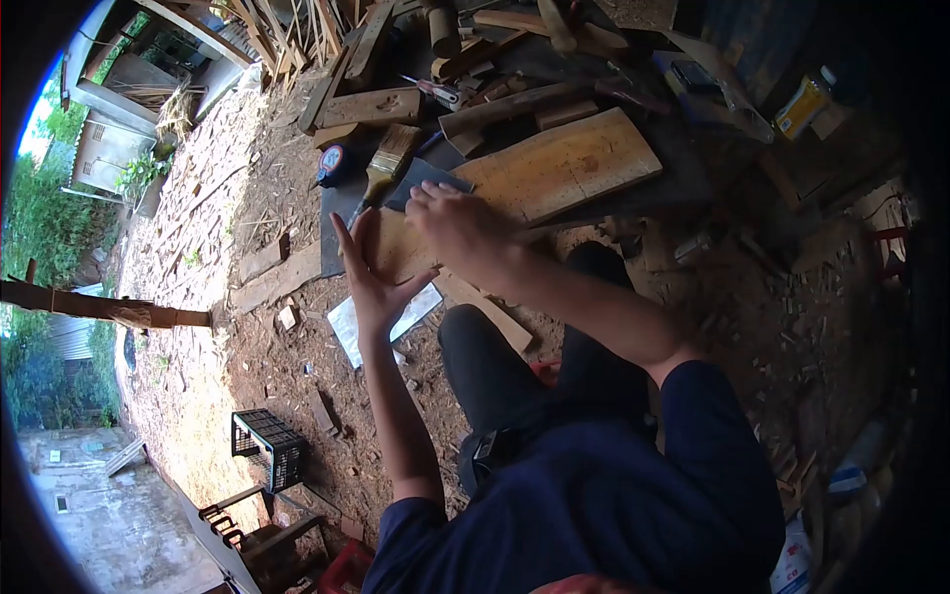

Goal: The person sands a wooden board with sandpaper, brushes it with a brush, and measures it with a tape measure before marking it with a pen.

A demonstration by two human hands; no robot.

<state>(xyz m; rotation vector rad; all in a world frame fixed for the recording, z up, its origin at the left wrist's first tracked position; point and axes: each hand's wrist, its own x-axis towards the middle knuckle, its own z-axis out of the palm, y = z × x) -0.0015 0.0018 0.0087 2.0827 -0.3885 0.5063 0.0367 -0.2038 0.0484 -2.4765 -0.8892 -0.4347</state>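
Note:
A pale, smooth piece of wood [398, 247] lies at the near edge of the dark work surface. My left hand [372, 289] is against it, thumb and fingers spread wide apart. Over the wood's right part, my right hand [453, 226] is closed with its fingers curled down; whatever is under them is hidden. A dark grey sheet [427, 178], resembling sandpaper, lies just beyond the right knuckles. Beyond the left fingers are a wide paintbrush [388, 163] with a pale handle and a round blue tape measure [332, 163].
A thick wooden board [564, 166] lies to the right of my hands. Wood offcuts [371, 107], a red-and-grey hand tool [439, 93] and a yellow-labelled bottle [804, 104] are farther back. A white sheet [381, 322] and a black crate [269, 447] are on the chip-strewn ground.

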